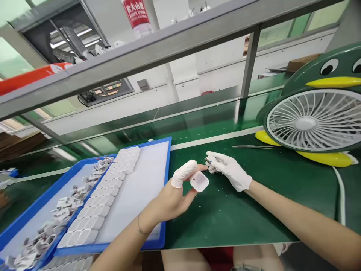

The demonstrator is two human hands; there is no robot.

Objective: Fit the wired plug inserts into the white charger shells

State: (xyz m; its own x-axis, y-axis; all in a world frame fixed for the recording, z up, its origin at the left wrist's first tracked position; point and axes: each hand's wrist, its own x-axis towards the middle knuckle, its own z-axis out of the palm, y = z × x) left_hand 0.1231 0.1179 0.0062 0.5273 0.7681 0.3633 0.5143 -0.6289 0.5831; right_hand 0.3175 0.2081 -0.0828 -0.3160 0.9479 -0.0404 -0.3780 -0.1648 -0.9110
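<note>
My left hand, with white covers on some fingers, grips a small white plastic case with rounded corners; a small dark slot shows on its face. Just right of it, my right hand wears a white glove. Its thumb and fingertips pinch a small part with bits of metal and colour, too small to name. Both hands are close together over the green tabletop, and my left fingertips come near the right ones.
On the left, a blue tray carries rows of white cases. Beside it, another blue tray holds many small white and metal parts. A green fan stands at right, near thin metal tweezers. A metal shelf crosses above.
</note>
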